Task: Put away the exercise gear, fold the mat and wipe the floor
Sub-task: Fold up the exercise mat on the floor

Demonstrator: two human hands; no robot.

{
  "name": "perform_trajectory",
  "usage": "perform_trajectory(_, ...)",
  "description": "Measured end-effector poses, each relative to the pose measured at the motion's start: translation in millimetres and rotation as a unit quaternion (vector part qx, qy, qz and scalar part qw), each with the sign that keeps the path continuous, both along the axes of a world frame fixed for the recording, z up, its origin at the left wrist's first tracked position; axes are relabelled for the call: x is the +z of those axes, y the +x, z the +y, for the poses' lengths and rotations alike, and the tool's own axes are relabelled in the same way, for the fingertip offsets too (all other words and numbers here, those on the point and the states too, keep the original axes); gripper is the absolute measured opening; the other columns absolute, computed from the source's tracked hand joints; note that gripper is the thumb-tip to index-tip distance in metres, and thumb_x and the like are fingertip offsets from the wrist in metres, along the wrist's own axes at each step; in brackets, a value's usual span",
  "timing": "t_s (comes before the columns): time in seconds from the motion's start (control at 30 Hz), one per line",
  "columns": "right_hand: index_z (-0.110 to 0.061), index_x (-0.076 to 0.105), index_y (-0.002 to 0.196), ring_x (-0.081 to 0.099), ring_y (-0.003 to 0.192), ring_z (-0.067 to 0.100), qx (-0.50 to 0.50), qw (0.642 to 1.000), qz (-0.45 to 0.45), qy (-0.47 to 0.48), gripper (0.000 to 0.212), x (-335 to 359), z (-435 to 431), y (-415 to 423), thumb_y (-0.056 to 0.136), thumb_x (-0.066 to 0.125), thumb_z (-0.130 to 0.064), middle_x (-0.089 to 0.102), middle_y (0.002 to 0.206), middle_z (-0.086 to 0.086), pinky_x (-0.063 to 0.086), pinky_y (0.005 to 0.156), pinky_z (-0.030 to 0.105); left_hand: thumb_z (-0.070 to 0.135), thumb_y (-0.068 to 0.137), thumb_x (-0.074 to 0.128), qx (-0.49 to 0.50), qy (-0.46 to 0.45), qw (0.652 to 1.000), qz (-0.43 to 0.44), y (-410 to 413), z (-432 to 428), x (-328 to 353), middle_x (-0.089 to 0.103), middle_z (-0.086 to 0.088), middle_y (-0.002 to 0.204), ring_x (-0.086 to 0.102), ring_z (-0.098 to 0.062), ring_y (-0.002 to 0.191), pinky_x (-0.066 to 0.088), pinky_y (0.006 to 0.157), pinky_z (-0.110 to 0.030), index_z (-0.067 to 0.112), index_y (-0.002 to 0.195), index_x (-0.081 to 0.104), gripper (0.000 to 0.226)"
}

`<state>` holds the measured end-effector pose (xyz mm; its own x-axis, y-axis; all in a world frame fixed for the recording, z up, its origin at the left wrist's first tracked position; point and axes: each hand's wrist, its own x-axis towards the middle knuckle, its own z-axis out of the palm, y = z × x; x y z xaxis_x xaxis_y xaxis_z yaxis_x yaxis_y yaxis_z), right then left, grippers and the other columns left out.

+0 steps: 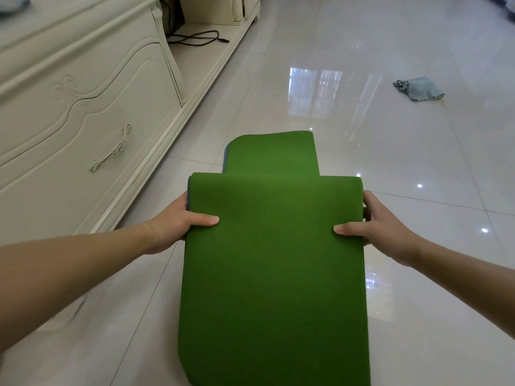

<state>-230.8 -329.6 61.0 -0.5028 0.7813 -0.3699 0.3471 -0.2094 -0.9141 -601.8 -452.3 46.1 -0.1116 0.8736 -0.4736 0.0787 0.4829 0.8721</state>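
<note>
Mat (274,263): green, greyish underside showing at the left edge; lifted off the floor (418,316) at the held part, doubled over a fold line that runs side to side between the two hands
Long axis of mat: runs away from the body, straight ahead; near end drops out of view at the bottom, far end lies flat on the tiles beyond the fold
Left grip (181,220): closed on the mat's left edge just below the fold, thumb pressed on the green top face, fingers hidden underneath
Right grip (376,221): closed on the mat's right edge at the same height, thumb on top, fingers curled round the edge and under
Which hand nearer: neither; both level with each other, one at each side of the mat, well matched across its width
Far flap: narrower-looking in this view, lying beyond the fold, rounded corner toward the cabinet (83,101)
Direction of coming move, as judged: along the long axis, carrying the held fold forward over the far flap or back toward the body; cannot tell which
Cloth (418,89): pale blue, crumpled on the floor well beyond the mat and to its right, untouched; likely meant for the wiping
Cable (195,39): black, on the cabinet's low shelf, well beyond the mat to its left
Progress, as judged: folding under way, wiping not yet begun
</note>
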Motion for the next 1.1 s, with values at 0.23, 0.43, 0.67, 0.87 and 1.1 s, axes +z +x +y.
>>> perform_trajectory(0.23, -0.034, 0.039, 0.136, 0.068, 0.099, 0.016, -0.029, 0.999, -0.011, 0.017, 0.079, -14, -3, 3, 0.069, 0.081, -0.03, 0.062, 0.121, 0.002, 0.057, 0.084, 0.036, 0.023, 0.076, 0.084, 0.014, 0.024, 1.0, 0.013, -2, 7, -5, 0.068, 0.004, 0.123, 0.069, -0.022, 0.108, 0.056, 0.091, -0.052, 0.036, 0.135, 0.046, 0.071)
perform_trajectory(0.43, -0.04, 0.023, 0.145, 0.066, 0.094, -0.002, 0.021, 0.999, -0.023, -0.007, 0.095, -28, -20, 9, 0.076, 0.079, -0.007, 0.055, 0.127, -0.012, 0.055, 0.069, 0.016, 0.027, 0.073, 0.083, 0.033, 0.045, 0.998, 0.032, 2, 18, -7, 0.067, 0.005, 0.123, 0.068, -0.02, 0.109, 0.055, 0.094, -0.049, 0.034, 0.136, 0.046, 0.074)
perform_trajectory(0.67, -0.054, 0.018, 0.142, 0.071, 0.093, 0.017, 0.0, 0.998, -0.042, 0.038, 0.097, -32, -9, -1, 0.079, 0.078, -0.01, 0.058, 0.121, -0.008, 0.059, 0.077, 0.032, 0.034, 0.077, 0.082, 0.057, 0.04, 0.997, 0.041, 0, 18, -16, 0.066, 0.005, 0.125, 0.069, -0.018, 0.107, 0.056, 0.095, -0.046, 0.032, 0.136, 0.047, 0.069)
perform_trajectory(0.87, -0.052, 0.019, 0.142, 0.069, 0.097, 0.019, -0.018, 0.997, -0.051, 0.047, 0.094, -40, -5, -5, 0.082, 0.075, -0.006, 0.058, 0.122, -0.007, 0.059, 0.083, 0.04, 0.032, 0.066, 0.089, 0.035, -0.001, 0.999, -0.007, -4, 9, -23, 0.066, 0.004, 0.128, 0.068, -0.024, 0.111, 0.055, 0.094, -0.051, 0.035, 0.141, 0.039, 0.09)
perform_trajectory(1.1, -0.042, 0.029, 0.142, 0.069, 0.094, 0.013, -0.021, 0.997, -0.064, 0.045, 0.08, -41, -5, -6, 0.082, 0.076, -0.016, 0.056, 0.122, -0.01, 0.055, 0.075, 0.026, 0.012, 0.074, 0.083, 0.039, -0.029, 0.999, 0.006, 2, -5, -36, 0.064, 0.001, 0.127, 0.068, -0.023, 0.109, 0.059, 0.088, -0.046, 0.036, 0.141, 0.036, 0.086)
